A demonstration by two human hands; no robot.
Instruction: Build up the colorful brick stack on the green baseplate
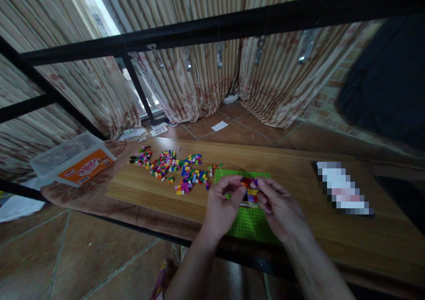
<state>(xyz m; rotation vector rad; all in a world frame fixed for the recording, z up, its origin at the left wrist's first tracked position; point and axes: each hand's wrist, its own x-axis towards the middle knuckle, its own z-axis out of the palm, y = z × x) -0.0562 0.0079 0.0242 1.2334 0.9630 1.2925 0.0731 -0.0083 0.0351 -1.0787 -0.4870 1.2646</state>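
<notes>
Through the head view I look down on both hands close together over the counter (295, 162), clamped on a small brick build (250, 192) between them. The left hand (226, 200) curls its thumb and forefinger around the build's left side; the right hand (277, 204) has its fingertips bunched at the other side, where a purple brick (255, 183) shows at the upper corner, though I can't tell whether that one is loose or joined on. I make out red, yellow and purple in the build, the rest hidden by fingers. It sits over the green baseplate (247, 224), and I can't tell whether it touches the studs. To the left of the plate I have loose bricks (164, 163) spread across the wood in many colours, the nearest just beside the plate's edge. Farther left, a clear tub (79, 158) with an orange label stands tilted on a brown cover (139, 207). On the right I see a pixelated item (343, 189), well apart from the hands. A black rail (199, 33) with metal hooks (188, 61) crosses before striped curtains (206, 83), and a white sheet (219, 126) lies on the tiled floor (99, 251).
</notes>
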